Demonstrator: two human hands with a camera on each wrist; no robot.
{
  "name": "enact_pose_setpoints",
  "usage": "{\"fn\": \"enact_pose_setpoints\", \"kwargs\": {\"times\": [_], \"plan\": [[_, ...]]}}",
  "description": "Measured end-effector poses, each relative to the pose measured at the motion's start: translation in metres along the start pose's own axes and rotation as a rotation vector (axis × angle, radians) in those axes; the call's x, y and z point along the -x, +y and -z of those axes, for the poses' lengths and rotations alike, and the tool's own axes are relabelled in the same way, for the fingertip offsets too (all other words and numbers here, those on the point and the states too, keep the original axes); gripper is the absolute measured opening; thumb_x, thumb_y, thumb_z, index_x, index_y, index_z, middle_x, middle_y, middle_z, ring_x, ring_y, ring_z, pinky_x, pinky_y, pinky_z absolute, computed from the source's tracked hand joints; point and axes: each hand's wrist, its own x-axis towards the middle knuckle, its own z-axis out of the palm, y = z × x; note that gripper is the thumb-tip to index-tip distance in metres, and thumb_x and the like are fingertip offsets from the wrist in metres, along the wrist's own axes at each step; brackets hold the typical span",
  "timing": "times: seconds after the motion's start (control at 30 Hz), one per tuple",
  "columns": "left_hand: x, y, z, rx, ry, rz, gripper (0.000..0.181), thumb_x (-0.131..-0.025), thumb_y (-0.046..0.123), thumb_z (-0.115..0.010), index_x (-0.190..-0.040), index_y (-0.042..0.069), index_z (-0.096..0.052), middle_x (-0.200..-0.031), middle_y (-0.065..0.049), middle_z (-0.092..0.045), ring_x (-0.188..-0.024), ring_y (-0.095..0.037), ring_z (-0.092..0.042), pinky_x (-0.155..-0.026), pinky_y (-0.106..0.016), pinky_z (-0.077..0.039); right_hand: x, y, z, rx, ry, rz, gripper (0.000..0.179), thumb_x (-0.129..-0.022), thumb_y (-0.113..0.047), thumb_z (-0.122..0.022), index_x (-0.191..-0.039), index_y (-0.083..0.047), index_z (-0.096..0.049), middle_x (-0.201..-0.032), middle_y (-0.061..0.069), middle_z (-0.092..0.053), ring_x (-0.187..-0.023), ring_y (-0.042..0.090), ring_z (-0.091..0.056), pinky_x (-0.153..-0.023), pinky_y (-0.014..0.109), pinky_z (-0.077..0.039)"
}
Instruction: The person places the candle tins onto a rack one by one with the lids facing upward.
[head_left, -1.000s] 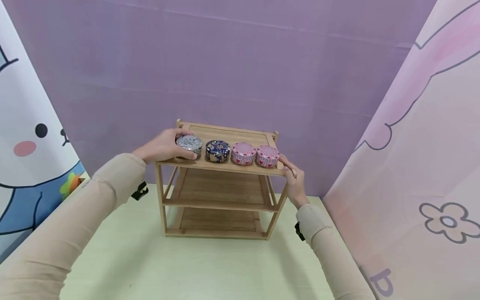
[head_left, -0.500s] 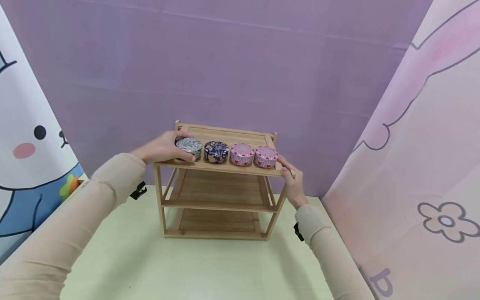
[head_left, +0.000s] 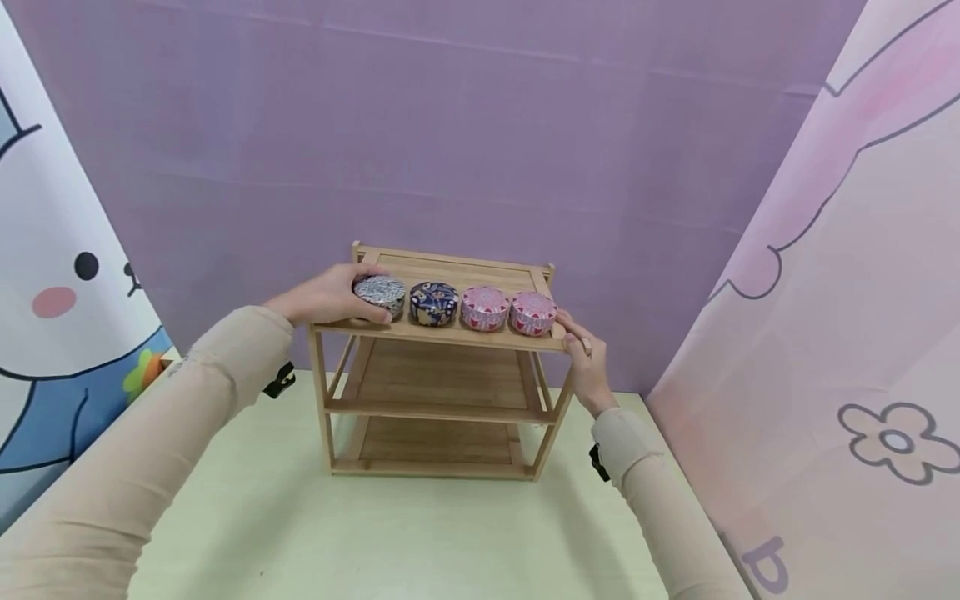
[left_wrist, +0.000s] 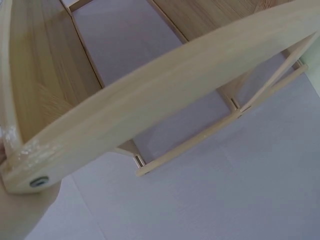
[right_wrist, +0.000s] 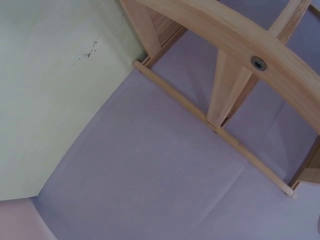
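A row of small round patterned tins stands along the front of a wooden shelf rack's (head_left: 442, 331) top. At the left end, my left hand (head_left: 326, 294) holds a grey-and-white tin (head_left: 384, 289), thumb across its front and fingers behind. A navy floral tin (head_left: 432, 303) comes beside it, then a pink tin (head_left: 484, 308) and a second pink tin (head_left: 533, 313) at the right end. My right hand (head_left: 589, 363) grips the rack's front right corner, fingertips close by the last tin. In the left wrist view, part of my left hand (left_wrist: 25, 212) shows below the rack's corner.
The rack's middle shelf (head_left: 442, 379) and bottom shelf (head_left: 435, 439) lie under the tins. It stands on a pale green surface (head_left: 390, 533) before a purple backdrop (head_left: 465, 142). Cartoon-printed panels, a left panel (head_left: 45, 242) and a right panel (head_left: 817, 333), flank it.
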Motion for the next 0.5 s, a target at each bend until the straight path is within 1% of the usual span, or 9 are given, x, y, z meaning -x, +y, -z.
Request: {"fn": "enact_pose_setpoints", "kwargs": {"times": [0.1,0.27,0.5], "plan": [[0.0001,-0.0014,-0.0006,-0.009,0.009,-0.001,0.077,-0.076,0.029,-0.073,-0.140,0.009,-0.034,-0.128,-0.018,-0.046,-0.103,-0.029,-0.051,-0.083,-0.039,-0.047,0.0012,-0.0061,-0.0012,-0.001,-0.007,-0.007,0.038,-0.091,-0.005,-0.037,-0.123,0.008,-0.053,-0.132,0.022,-0.048,-0.129,0.030,-0.039,-0.111,0.040,-0.028],[0.0003,-0.0024,-0.0011,-0.015,0.009,0.003,0.078,-0.076,0.030,-0.073,-0.140,0.009,-0.034,-0.128,-0.019,-0.046,-0.102,-0.029,-0.051,-0.082,-0.039,-0.047,0.0008,-0.0051,-0.0020,-0.011,-0.011,-0.013,0.038,-0.091,-0.005,-0.037,-0.123,0.009,-0.052,-0.133,0.023,-0.047,-0.130,0.030,-0.038,-0.110,0.040,-0.028],[0.0012,0.0000,-0.0003,0.014,-0.001,0.014,0.081,-0.077,0.034,-0.072,-0.142,0.010,-0.031,-0.129,-0.018,-0.045,-0.103,-0.028,-0.051,-0.082,-0.038,-0.047,0.0014,-0.0049,-0.0016,-0.025,0.001,-0.001,0.037,-0.091,-0.002,-0.037,-0.122,0.011,-0.051,-0.131,0.025,-0.047,-0.130,0.032,-0.038,-0.110,0.041,-0.028]]}}
